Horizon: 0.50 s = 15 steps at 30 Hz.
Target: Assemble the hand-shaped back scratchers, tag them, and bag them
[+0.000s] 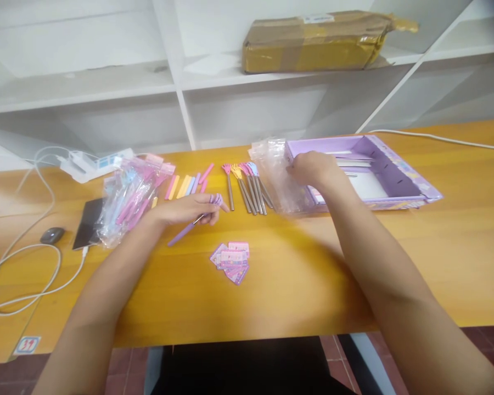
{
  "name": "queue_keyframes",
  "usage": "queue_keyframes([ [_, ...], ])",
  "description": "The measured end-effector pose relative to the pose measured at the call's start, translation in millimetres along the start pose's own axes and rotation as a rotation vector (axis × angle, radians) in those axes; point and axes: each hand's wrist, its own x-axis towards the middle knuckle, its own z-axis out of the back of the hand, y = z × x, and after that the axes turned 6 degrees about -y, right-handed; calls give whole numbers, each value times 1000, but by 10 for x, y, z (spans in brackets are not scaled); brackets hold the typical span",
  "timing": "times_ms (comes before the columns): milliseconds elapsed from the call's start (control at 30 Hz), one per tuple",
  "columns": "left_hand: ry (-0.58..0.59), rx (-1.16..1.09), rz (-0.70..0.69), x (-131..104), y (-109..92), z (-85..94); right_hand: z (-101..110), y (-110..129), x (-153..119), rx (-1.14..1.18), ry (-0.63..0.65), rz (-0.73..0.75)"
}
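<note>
several white cables (pixel 60 263) loop across the left end of the wooden desk (pixel 292 296), where we also locate the numbered label (pixel 27 344) at the near edge. right of these, we find the dark mouse (pixel 52 236), the white power strip (pixel 86 167) and the flat black device (pixel 86 222). the clear packet (pixel 127 206), filled with pink and blue pieces, partly overlaps the device.

next, we note the coloured sleeves (pixel 181 186), set side by side in pink, orange, yellow, blue and purple. just nearer to us, our left hand (pixel 193 210) is closed on the purple-handled tool (pixel 181 234); its handle points down and left, and its purple claw end shows at the fingers.

the printed cards (pixel 233 260) lie overlapped on the desk. beyond them, we see the metal rods (pixel 249 189), with pink, yellow and blue hand-shaped heads directed away from us.

further right, the empty-looking clear bags (pixel 278 175) lie against the purple box (pixel 407 164). our right hand (pixel 313 170) is at the left side of this open box; its fingertips are hidden, so we cannot tell whether they are apart or together. the box contains flat white items (pixel 368 186). above, the taped parcel (pixel 313 46) sits on the white shelf (pixel 218 79).
</note>
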Motion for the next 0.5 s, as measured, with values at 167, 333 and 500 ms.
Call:
queue_keyframes([
  [167, -88, -39, -83, -22, -95, -44, 53, 111, -110, -122, 7, -34],
  [333, -332, -217, -244, -47, -275, -215, 364, 287, -393, 82, 38, 278],
  [500, -541, -174, -446, -139, -468, -444, 580, 752, -900, 795, 279, 882],
])
